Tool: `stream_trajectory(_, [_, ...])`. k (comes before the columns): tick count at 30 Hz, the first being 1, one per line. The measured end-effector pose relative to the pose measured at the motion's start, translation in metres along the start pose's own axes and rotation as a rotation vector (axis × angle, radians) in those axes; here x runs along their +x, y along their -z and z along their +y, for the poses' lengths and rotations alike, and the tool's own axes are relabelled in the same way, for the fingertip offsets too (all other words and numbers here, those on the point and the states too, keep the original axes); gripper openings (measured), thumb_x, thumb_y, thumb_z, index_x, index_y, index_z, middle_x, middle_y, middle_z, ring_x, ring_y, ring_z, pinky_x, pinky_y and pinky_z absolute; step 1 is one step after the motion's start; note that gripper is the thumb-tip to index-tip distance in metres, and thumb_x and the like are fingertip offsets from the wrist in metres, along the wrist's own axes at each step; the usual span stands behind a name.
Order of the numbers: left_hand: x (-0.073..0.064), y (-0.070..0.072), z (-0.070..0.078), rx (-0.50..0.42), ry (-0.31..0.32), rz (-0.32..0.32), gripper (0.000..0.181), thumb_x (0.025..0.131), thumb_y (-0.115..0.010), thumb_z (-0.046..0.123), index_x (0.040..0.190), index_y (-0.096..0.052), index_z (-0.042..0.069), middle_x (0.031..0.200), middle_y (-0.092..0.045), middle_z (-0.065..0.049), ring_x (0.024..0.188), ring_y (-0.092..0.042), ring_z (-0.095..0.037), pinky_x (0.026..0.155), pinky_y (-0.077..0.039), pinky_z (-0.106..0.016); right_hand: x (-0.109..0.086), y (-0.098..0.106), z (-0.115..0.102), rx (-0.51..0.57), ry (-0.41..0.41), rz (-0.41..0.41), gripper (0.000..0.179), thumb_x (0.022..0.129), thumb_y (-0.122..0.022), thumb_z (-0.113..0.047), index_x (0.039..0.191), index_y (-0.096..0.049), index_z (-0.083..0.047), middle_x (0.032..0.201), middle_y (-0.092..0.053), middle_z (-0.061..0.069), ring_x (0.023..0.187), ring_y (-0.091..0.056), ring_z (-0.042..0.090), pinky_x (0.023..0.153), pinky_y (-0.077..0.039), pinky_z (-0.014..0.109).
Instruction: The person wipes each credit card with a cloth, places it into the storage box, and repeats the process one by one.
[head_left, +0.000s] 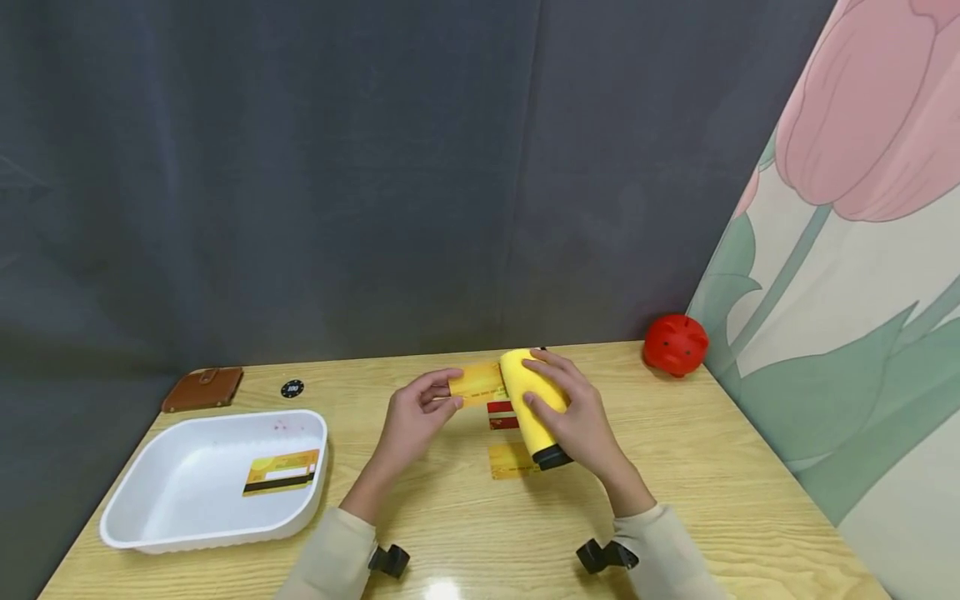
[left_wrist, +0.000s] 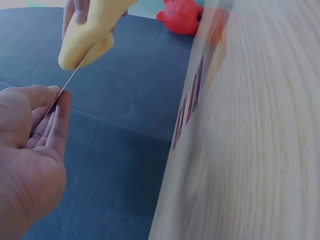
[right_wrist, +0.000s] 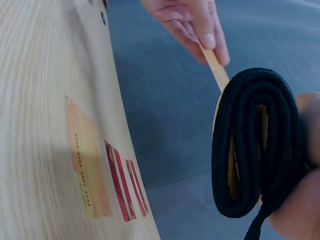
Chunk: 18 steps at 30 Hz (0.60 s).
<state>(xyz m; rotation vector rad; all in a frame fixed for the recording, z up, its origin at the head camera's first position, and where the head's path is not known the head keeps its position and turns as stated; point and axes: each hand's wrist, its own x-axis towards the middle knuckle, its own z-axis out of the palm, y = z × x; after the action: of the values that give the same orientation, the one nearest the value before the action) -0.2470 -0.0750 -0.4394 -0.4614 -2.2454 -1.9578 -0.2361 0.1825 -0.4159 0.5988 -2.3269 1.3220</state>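
Left hand point(head_left: 412, 414) pinches flat card point(head_left: 475, 385) | right hand point(head_left: 576, 410) grips rolled, seemingly fuzzy cloth point(head_left: 533, 427)

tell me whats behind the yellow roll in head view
Parts of a red card and a gold card on the table show; the yellow roll covers the rest, hiding anything else.

Wooden table point(head_left: 465, 517) bearing a tray point(head_left: 180, 492), wallet point(head_left: 202, 390), chip point(head_left: 292, 388), two red cards point(right_wrist: 120, 181), a yellow card point(head_left: 512, 462) and a red pig point(head_left: 675, 344).
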Motion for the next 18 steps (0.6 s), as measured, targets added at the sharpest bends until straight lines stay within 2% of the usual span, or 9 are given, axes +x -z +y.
stream_trajectory(2, [0.000, -0.001, 0.002, -0.011, 0.006, -0.001, 0.034, 0.095, -0.075, 0.010, 0.128, -0.071, 0.018, 0.128, -0.070, -0.006, 0.111, -0.069, -0.023, 0.090, -0.061, -0.021, 0.000, -0.003, 0.000, -0.009, 0.003, -0.004, 0.044, 0.091, -0.078, -0.007, 0.134, -0.069, -0.014, 0.148, -0.059, 0.006, 0.138, -0.055, 0.029, 0.099, -0.044, 0.007])
stream_trajectory(6, [-0.001, -0.004, 0.004, -0.002, -0.027, 0.016, 0.036, 0.094, -0.076, 0.007, 0.128, -0.071, 0.016, 0.125, -0.071, -0.009, 0.109, -0.071, -0.022, 0.089, -0.061, -0.022, -0.002, -0.008, -0.002, -0.014, 0.012, -0.008, 0.044, 0.091, -0.078, -0.007, 0.134, -0.069, -0.015, 0.149, -0.059, 0.005, 0.140, -0.054, 0.029, 0.102, -0.044, 0.011])
stream_trajectory(11, [-0.001, -0.010, 0.005, 0.049, -0.080, 0.019, 0.035, 0.093, -0.076, 0.005, 0.126, -0.071, 0.015, 0.122, -0.072, -0.008, 0.107, -0.074, -0.023, 0.088, -0.062, -0.024, -0.004, -0.019, -0.006, -0.029, 0.029, -0.045, 0.045, 0.091, -0.078, -0.007, 0.134, -0.069, -0.017, 0.150, -0.058, 0.003, 0.142, -0.053, 0.030, 0.107, -0.052, 0.033])
stream_trajectory(14, [-0.002, -0.012, 0.004, 0.060, -0.085, 0.015, 0.034, 0.093, -0.075, 0.004, 0.125, -0.071, 0.015, 0.122, -0.072, -0.008, 0.108, -0.074, -0.024, 0.089, -0.062, -0.024, -0.006, -0.025, -0.009, -0.025, 0.048, -0.070, 0.045, 0.091, -0.078, -0.006, 0.134, -0.070, -0.016, 0.149, -0.058, 0.004, 0.142, -0.053, 0.030, 0.108, -0.053, 0.045])
stream_trajectory(18, [-0.002, -0.013, 0.002, 0.042, -0.065, 0.024, 0.033, 0.093, -0.075, 0.003, 0.124, -0.071, 0.014, 0.122, -0.072, -0.009, 0.108, -0.074, -0.024, 0.089, -0.062, -0.024, -0.008, -0.032, -0.013, -0.028, 0.067, -0.096, 0.045, 0.090, -0.079, -0.005, 0.133, -0.070, -0.016, 0.149, -0.059, 0.003, 0.140, -0.055, 0.029, 0.109, -0.053, 0.048])
